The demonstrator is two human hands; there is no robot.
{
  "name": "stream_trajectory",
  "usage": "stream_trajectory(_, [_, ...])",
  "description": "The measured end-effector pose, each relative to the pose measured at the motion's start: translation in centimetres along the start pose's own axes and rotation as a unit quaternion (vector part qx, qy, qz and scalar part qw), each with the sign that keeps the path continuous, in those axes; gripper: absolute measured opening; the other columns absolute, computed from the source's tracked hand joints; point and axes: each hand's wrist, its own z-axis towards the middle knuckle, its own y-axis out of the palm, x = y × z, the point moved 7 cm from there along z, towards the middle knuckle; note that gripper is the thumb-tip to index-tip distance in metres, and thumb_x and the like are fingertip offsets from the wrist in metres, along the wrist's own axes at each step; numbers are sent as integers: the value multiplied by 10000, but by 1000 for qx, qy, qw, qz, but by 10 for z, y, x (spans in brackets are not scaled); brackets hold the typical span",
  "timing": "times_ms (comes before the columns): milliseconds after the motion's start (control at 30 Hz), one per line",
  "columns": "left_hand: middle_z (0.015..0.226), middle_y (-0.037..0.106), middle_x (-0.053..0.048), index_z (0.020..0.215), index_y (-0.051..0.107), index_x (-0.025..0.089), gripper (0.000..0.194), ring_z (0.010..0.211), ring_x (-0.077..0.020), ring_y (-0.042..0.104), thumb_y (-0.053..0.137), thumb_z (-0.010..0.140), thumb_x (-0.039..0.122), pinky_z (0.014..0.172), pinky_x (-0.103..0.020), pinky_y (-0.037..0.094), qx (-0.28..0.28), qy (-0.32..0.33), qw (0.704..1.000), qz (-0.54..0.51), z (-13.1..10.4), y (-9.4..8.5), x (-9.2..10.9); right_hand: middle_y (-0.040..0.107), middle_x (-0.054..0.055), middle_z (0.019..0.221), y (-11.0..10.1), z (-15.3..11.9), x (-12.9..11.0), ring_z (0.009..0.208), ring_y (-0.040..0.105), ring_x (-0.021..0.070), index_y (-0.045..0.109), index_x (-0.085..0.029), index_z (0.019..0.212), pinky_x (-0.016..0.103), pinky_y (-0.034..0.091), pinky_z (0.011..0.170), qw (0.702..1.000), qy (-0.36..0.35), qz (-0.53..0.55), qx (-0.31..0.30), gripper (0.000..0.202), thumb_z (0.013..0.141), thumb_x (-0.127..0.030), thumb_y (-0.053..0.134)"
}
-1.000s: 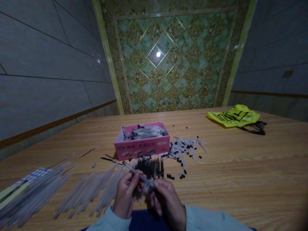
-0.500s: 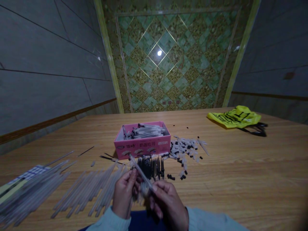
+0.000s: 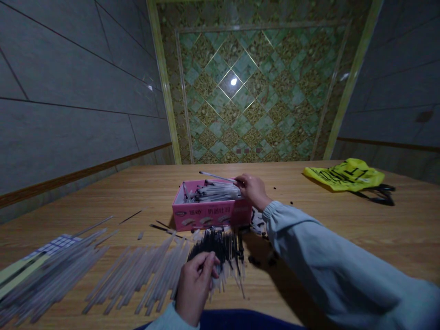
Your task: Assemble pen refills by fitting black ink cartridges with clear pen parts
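Note:
Over the right end of the pink box (image 3: 209, 216), my right hand (image 3: 252, 189) pinches a thin pen (image 3: 218, 176) that points left above the rim. Many clear pens with dark tips (image 3: 216, 191) lie inside the box. My left hand (image 3: 197, 284) is low in front, its fingers curled together at the near edge of the black refills (image 3: 215, 245); whether something small is between them is hidden. To its left, clear tubes (image 3: 137, 275) are spread in a row on the wooden table.
More clear tubes (image 3: 58, 275) lie at the far left over a checked and yellow item (image 3: 25, 266). White and black caps (image 3: 257, 222) are partly behind my right sleeve. A yellow bag (image 3: 347, 175) with black handles lies at the back right.
My right hand has moved from beside my left hand, forward and up to the box, with the pen. My left hand has let go of the pen. The view has shifted slightly.

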Motion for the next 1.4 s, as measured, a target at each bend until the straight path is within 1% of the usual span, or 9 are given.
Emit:
stream_trajectory(133, [753, 693, -71, 886, 690, 148, 367, 592, -139, 615, 622, 724, 470, 518, -221, 469, 53, -21, 985, -163, 0, -9, 8, 686, 58, 887, 12, 2, -6, 767, 597, 176, 702, -237, 939, 243, 301, 566, 1000, -19, -13, 14, 239, 879, -366, 510])
stream_trajectory(300, [1128, 659, -185, 1051, 673, 101, 574, 1047, -265, 605, 401, 823, 551, 860, -340, 486, 33, -101, 873, -476, 2, -10, 7, 670, 56, 926, 19, -4, -14, 867, 568, 183, 683, -239, 972, 246, 329, 648, 999, -35, -6, 29, 211, 877, -352, 532])
stream_trajectory(567, [1116, 650, -221, 1088, 655, 68, 592, 1014, -279, 617, 393, 833, 534, 841, -370, 498, 1, -94, 843, -530, 5, -12, 4, 676, 63, 910, 27, 14, -9, 855, 585, 195, 676, -224, 978, 255, 360, 649, 999, 17, 48, 17, 186, 820, -288, 602])
stream_trajectory(700, [861, 697, -113, 1016, 664, 119, 493, 715, -160, 638, 540, 763, 523, 587, -240, 501, 95, -125, 881, -447, 3, -23, -3, 673, 69, 919, 17, 7, -8, 817, 594, 189, 627, -193, 1079, 262, 393, 653, 992, 68, 103, 16, 299, 785, -244, 618])
stream_trajectory(833, [798, 647, -21, 992, 634, 153, 421, 574, -86, 542, 714, 642, 374, 472, -177, 391, 181, -68, 940, -280, 6, -51, 5, 661, 44, 814, 8, -59, -36, 673, 580, 139, 618, -146, 1017, 234, 427, 587, 971, 86, 220, -21, 239, 824, -264, 540])
stream_trajectory(967, [839, 663, -40, 968, 634, 170, 372, 616, -130, 554, 638, 684, 409, 508, -221, 390, 219, 5, 975, -42, 11, -89, 29, 523, -34, 613, 27, -159, -64, 502, 470, 101, 559, -149, 966, 208, 363, 460, 800, 201, 556, -104, 281, 762, -334, 611])
stream_trajectory(1133, [734, 707, -61, 773, 678, 222, 203, 695, -245, 619, 598, 678, 383, 643, -319, 421, 173, -17, 911, 374, 18, -115, 34, 486, -36, 632, 39, -201, -56, 528, 454, 96, 560, -156, 957, 201, 345, 466, 768, 251, 585, -70, 274, 758, -332, 628])
stream_trajectory(1300, [638, 703, -75, 580, 686, 249, 151, 678, -282, 628, 632, 609, 387, 608, -323, 388, 31, -78, 886, 455, 19, -103, 8, 538, -6, 718, 26, -184, -27, 557, 486, 102, 545, -164, 999, 209, 380, 489, 762, 267, 589, 7, 304, 770, -350, 618])
stream_trajectory(1400, [598, 691, -72, 492, 663, 263, 105, 657, -283, 622, 673, 542, 354, 597, -321, 368, 39, -82, 885, 457, 15, -99, 7, 546, -1, 739, 18, -178, -18, 547, 487, 99, 536, -170, 1015, 206, 380, 474, 764, 265, 588, 24, 316, 769, -350, 620])
